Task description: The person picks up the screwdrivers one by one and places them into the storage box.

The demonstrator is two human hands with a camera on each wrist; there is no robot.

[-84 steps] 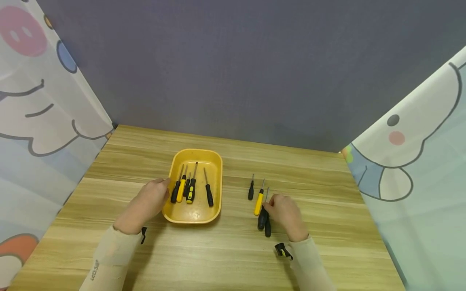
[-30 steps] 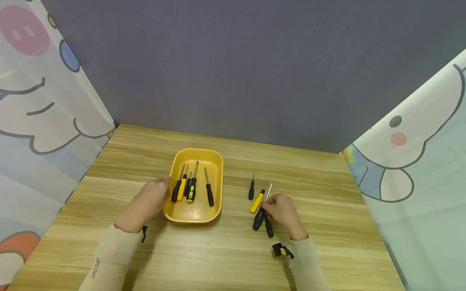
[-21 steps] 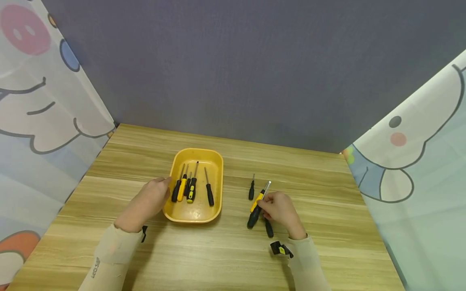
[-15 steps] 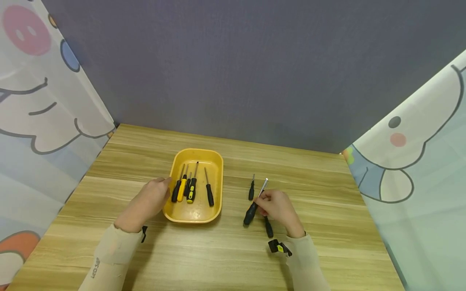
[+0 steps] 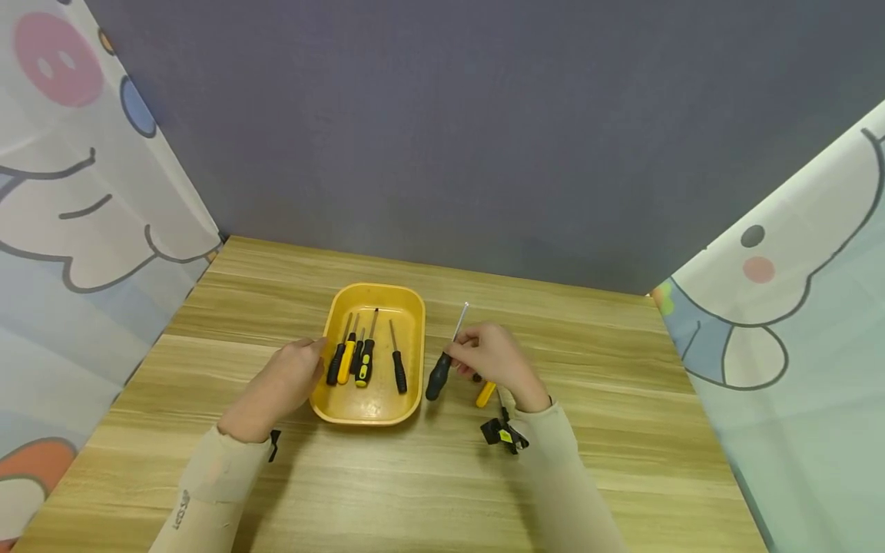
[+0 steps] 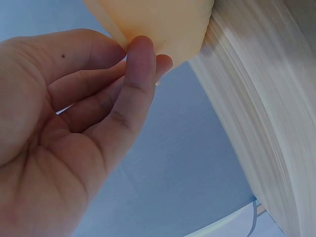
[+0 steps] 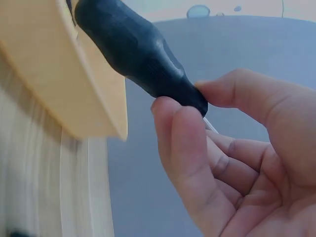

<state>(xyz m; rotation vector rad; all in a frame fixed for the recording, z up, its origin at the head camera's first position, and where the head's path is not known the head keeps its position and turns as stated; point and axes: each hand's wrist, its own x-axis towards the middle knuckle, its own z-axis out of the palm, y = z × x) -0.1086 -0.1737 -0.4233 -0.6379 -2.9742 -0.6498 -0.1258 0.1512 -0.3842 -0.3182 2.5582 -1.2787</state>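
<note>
In the head view my right hand (image 5: 492, 357) pinches a black-handled screwdriver (image 5: 439, 376) near the base of its handle, just right of the yellow tray (image 5: 366, 422). The right wrist view shows the thick black handle (image 7: 138, 47) between thumb and fingertips, beside the tray wall (image 7: 74, 94). My left hand (image 5: 290, 376) holds the tray's left rim; in the left wrist view its thumb and fingers (image 6: 140, 64) pinch the tray edge (image 6: 168, 24). Inside the tray lie several screwdrivers, among them a yellow one (image 5: 347, 362) and a black one (image 5: 399, 372) set apart on the right.
Partly behind the right hand and wrist, a yellow-handled screwdriver (image 5: 486, 394) and another screwdriver lie on the wooden table (image 5: 387, 491). A grey partition (image 5: 442, 138) stands behind the table, with printed curtains (image 5: 795, 292) at both sides.
My right hand has lifted the thick black screwdriver from the group on the table and moved it left, close to the tray. The left hand has stayed at the tray rim.
</note>
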